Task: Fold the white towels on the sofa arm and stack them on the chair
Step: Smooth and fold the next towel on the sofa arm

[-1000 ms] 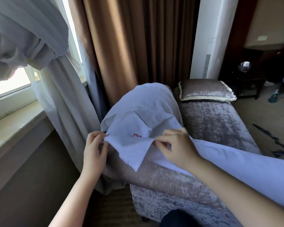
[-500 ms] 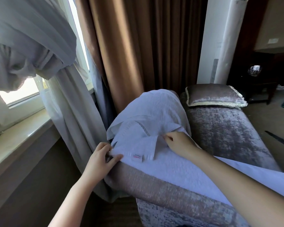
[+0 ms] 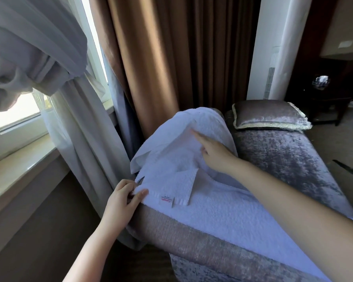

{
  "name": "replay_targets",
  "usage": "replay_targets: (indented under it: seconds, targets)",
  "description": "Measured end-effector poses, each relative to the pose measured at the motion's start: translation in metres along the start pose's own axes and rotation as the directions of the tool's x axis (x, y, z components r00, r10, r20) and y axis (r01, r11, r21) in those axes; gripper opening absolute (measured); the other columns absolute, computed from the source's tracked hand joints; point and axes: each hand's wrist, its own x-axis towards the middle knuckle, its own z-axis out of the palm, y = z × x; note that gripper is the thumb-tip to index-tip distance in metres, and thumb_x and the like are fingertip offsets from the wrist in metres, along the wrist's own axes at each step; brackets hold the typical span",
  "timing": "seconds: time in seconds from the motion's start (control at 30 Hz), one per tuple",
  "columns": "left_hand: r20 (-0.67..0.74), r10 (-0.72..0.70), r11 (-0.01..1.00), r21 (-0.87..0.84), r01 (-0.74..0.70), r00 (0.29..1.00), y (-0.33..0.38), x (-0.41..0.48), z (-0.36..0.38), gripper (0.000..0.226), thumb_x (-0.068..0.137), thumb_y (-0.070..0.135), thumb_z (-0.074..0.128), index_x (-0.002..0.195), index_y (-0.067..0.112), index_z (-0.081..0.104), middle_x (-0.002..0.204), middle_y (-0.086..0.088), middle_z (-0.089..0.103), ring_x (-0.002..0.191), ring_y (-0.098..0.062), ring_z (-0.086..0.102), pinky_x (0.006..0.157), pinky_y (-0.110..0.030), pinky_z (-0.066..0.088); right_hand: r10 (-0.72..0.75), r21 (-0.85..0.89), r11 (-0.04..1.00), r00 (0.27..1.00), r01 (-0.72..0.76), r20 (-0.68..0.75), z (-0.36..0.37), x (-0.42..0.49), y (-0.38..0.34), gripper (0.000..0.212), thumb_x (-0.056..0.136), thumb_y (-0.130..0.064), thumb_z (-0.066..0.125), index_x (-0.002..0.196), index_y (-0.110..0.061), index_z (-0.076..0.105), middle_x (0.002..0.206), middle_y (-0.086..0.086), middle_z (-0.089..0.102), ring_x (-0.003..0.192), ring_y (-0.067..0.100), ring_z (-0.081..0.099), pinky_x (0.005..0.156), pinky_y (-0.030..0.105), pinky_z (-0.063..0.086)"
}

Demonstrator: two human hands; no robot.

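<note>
The white towel (image 3: 212, 210) lies lengthwise along the sofa arm (image 3: 192, 241), label end leftward. The left hand (image 3: 122, 202) pinches its corner with curled fingers; the right hand (image 3: 216, 157) presses it, fingers seemingly straight.

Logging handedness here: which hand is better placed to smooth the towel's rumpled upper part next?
Probably the right hand: it rests on the white towel there, index finger extended. The left hand pinches the near hem corner, anchoring it.
</note>
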Motion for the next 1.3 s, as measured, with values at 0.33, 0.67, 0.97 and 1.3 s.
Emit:
replay_targets:
  seconds: [0.33,0.67,0.97,1.3]
  targets:
    - [-0.069,0.013,0.988,-0.153,-0.024,0.998,-0.005,-0.008,-0.011,0.026,0.077,0.011,0.08,0.091,0.028,0.066,0.096,0.01,0.064,0.086,-0.007,0.061,0.075,-0.01,0.047,-0.028,-0.113,0.994,0.944,-0.01,-0.328,0.0,-0.06,0.001,0.028,0.089,-0.002,0.052,0.111,-0.014,0.064,0.144,0.004,0.041,0.126,0.025,0.045,0.095,0.038,0.045]
    - [-0.128,-0.178,0.969,-0.198,0.151,0.976,0.015,0.004,0.002,0.034,0.099,0.028,0.051,0.068,0.017,0.058,0.061,0.012,0.055,0.068,-0.013,0.05,0.065,-0.032,0.037,-0.107,-0.017,0.994,0.99,0.109,0.096,0.023,-0.079,-0.022,0.036,0.098,-0.013,0.045,0.128,-0.025,0.06,0.13,-0.011,0.056,0.12,0.009,0.049,0.099,0.027,0.041]
    - [-0.014,-0.305,0.919,-0.266,0.291,0.952,0.019,0.014,-0.002,0.028,0.097,0.025,0.054,0.08,0.009,0.07,0.079,-0.012,0.067,0.07,-0.013,0.054,0.064,-0.027,0.039,0.02,-0.095,0.995,0.997,-0.027,-0.073,0.017,-0.061,-0.014,0.038,0.099,-0.01,0.043,0.134,-0.018,0.052,0.151,-0.002,0.036,0.138,0.022,0.031,0.108,0.033,0.03]
    - [0.034,-0.354,0.834,-0.44,0.332,0.935,0.011,0.01,-0.004,0.024,0.095,0.029,0.06,0.083,0.011,0.072,0.076,0.001,0.065,0.075,-0.012,0.056,0.072,-0.029,0.042,-0.252,-0.344,0.925,0.937,0.16,-0.243,0.056,-0.158,-0.043,0.028,0.082,-0.052,0.053,0.079,-0.025,0.059,0.083,-0.013,0.055,0.079,0.011,0.053,0.067,0.023,0.041]
